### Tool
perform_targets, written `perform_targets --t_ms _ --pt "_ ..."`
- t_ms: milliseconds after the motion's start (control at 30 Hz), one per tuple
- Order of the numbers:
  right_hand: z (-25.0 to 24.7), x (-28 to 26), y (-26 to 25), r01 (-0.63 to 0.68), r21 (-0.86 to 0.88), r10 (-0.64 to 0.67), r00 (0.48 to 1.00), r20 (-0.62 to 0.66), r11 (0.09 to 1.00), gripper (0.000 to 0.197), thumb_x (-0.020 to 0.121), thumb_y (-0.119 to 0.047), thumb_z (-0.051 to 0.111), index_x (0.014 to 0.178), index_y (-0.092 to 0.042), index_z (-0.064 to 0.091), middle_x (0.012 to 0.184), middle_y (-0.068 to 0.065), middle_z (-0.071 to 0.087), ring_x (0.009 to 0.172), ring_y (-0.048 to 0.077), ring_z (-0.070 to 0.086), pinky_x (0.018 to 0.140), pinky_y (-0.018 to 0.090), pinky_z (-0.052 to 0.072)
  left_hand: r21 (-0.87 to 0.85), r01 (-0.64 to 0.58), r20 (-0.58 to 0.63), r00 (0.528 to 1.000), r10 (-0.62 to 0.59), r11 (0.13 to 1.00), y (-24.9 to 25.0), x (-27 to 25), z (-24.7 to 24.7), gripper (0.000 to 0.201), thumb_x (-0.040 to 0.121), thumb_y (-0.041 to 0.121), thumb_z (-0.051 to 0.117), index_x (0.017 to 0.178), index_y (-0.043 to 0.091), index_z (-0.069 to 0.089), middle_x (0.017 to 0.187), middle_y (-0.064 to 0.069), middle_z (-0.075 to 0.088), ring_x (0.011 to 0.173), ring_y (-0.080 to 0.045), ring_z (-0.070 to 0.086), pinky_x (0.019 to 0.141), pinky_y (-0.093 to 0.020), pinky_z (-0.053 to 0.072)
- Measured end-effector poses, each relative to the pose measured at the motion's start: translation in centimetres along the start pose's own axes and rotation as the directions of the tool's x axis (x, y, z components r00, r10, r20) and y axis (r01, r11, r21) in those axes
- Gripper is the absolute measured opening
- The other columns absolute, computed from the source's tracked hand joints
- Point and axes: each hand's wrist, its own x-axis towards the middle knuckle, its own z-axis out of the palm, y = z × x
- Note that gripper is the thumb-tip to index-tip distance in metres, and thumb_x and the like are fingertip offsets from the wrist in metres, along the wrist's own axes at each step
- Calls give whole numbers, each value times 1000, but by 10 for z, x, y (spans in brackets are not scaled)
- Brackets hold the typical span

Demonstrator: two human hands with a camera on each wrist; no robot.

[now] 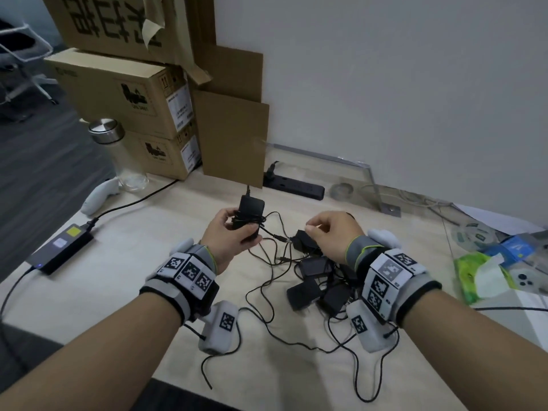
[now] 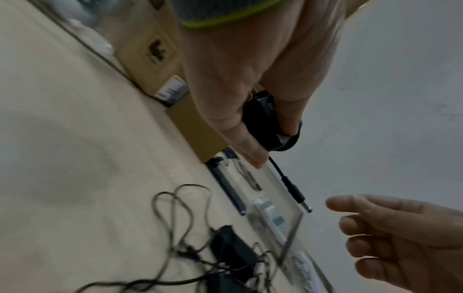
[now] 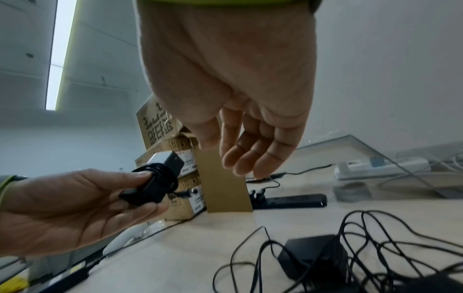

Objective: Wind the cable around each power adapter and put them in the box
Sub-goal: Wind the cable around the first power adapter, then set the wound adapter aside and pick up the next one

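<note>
My left hand (image 1: 234, 229) grips a black power adapter (image 1: 249, 216) upright above the table, its thin cable wound round the middle. In the left wrist view the adapter (image 2: 263, 123) sits between thumb and fingers, and the cable's barrel plug (image 2: 295, 196) sticks out loose. My right hand (image 1: 326, 229) hovers just right of it with relaxed fingers (image 3: 240, 158) and holds nothing. Below that hand lies a pile of several black adapters (image 1: 317, 280) in tangled cables. Stacked cardboard boxes (image 1: 133, 93) stand at the back left.
A flat cardboard sheet (image 1: 234, 140) leans behind the held adapter. A black power strip (image 1: 293, 186) lies by the wall. At the left are a glass bottle (image 1: 118, 155) and a laptop power brick (image 1: 62, 250). A green tissue pack (image 1: 483, 277) sits at the right.
</note>
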Motion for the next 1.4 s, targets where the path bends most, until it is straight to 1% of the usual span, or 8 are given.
perform_targets --t_ms 233,533,600,767,933,1167,1300,1400 --pt "54 6 1 -36 10 35 999 39 999 10 90 -31 61 92 -26 69 88 -6 67 83 14 60 74 20 40 298 216 -255 957 -141 930 -51 13 -81 35 85 12 72 115 7 54 86 -11 64 69 -20 58 64 -28 49" --pt "102 4 30 -145 -30 147 983 110 989 13 89 -32 62 96 -24 69 91 -7 66 86 13 59 77 20 40 491 290 -267 948 -175 822 -95 29 -106 47 75 12 81 113 6 53 98 -21 68 78 -30 66 48 -21 52" --pt "107 4 38 -166 -54 171 979 114 985 14 90 -33 61 97 -24 69 92 -7 66 85 12 57 77 19 40 550 285 -283 948 -146 785 -102 36 -106 47 76 14 80 113 7 53 96 -18 69 76 -28 67 51 -22 54" --pt "108 2 55 -206 -74 211 975 70 976 17 90 -28 61 103 -21 69 100 -3 67 90 14 59 82 21 43 708 310 -357 932 -58 635 -112 44 -117 66 68 35 84 122 18 49 101 -5 67 92 -24 66 90 -40 53" --pt "107 10 73 -187 -100 190 982 13 977 19 89 -28 61 106 -22 67 110 1 66 98 20 62 90 29 48 768 287 -328 944 -33 572 -113 40 -112 67 72 28 78 129 22 43 111 -7 65 93 -22 61 93 -35 48" --pt "85 26 93 -123 -161 104 987 -125 979 29 88 -26 62 116 -20 63 121 8 56 112 26 53 95 30 42 925 25 -180 908 379 378 -98 20 -59 68 71 27 64 135 28 42 133 -1 46 125 -25 40 103 -41 30" --pt "71 33 105 -130 -179 105 984 -142 975 28 88 -26 61 116 -21 63 120 7 56 113 26 52 94 30 41 901 -162 -47 885 463 402 -101 16 -15 60 67 32 57 126 24 55 124 2 55 118 -23 46 93 -30 28" --pt "65 32 117 -141 -169 116 982 -151 975 25 88 -27 61 113 -23 63 121 5 55 113 25 51 93 32 43 877 -247 62 908 414 412 -111 20 3 48 74 32 56 120 19 59 115 0 61 110 -25 53 92 -35 41"
